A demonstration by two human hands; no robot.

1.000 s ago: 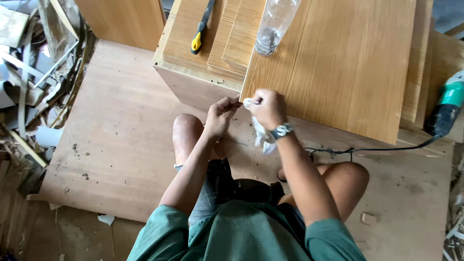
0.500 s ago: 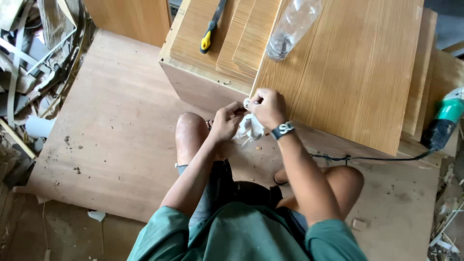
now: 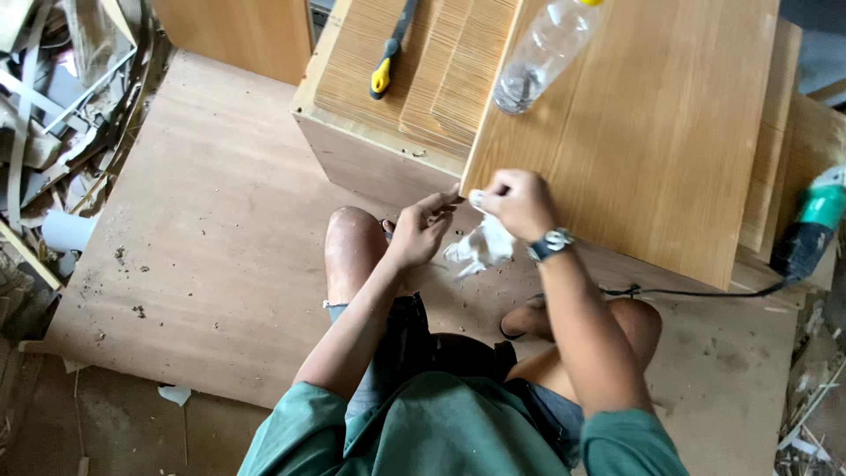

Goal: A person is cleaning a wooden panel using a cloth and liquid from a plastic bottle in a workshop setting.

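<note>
Pinching a crumpled white rag in a closed fist, the right hand presses its knuckles against the near corner of a wooden panel. A watch sits on that wrist. Most of the rag hangs loose below the fist, over the gap between the person's knees. Just beside it, the left hand has its fingers drawn together, fingertips touching the same panel corner; whether it pinches anything small there cannot be told.

The rag looks soft, light and floppy, so it would best be gripped bunched in the fist, as it is. The panel looks stiff, flat and fairly heavy, with a smooth face that may slide; it would best be taken by its edges.

The panel lies tilted across a low wooden box. On it, near its far edge, lies a clear plastic bottle. A yellow-handled tool rests on ridged boards to the left. A green power tool sits at the right, its black cord trailing towards the knees. Scrap wood is piled at far left.

Compared with a second ago, both hands have kept to the panel's corner, and the rag now hangs a little further left, between the hands.
</note>
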